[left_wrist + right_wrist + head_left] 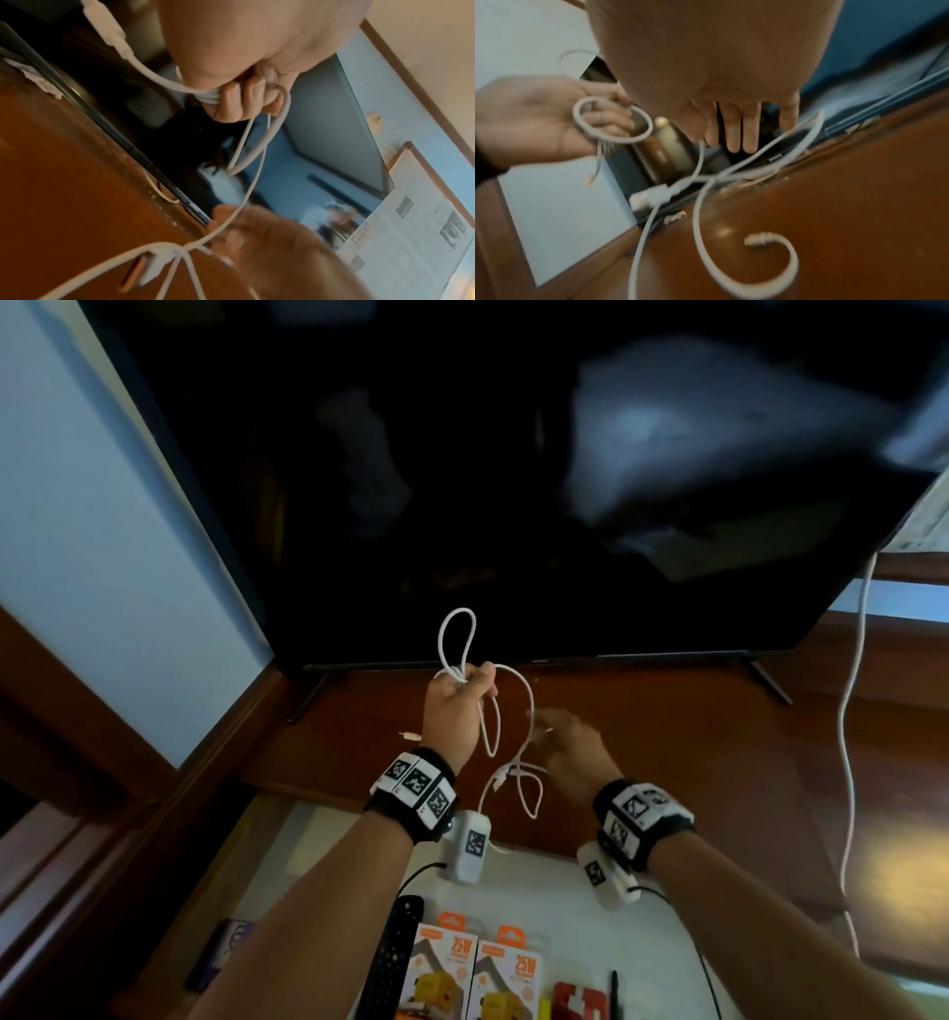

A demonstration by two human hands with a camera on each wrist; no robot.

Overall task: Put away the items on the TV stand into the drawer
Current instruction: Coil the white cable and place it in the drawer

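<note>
My left hand (457, 695) is raised above the wooden TV stand (667, 742) and grips a bunch of white cable (524, 711) loops; one loop sticks up above the fist. In the left wrist view the fingers (244, 101) curl round the white cable (257, 154). Loose strands and a plug end hang down between my hands. My right hand (565, 742), blurred, is beside the hanging strands with fingers (746, 130) straight; the white cable (706, 213) trails below it. Below, the open drawer (565, 906) shows its white floor.
A dark TV (488, 480) stands at the back of the stand. In the drawer lie a black remote (390, 963), two orange charger boxes (477, 973), a red item (580, 1004) and a pen (613, 994). Another white cord (852, 711) hangs at the right.
</note>
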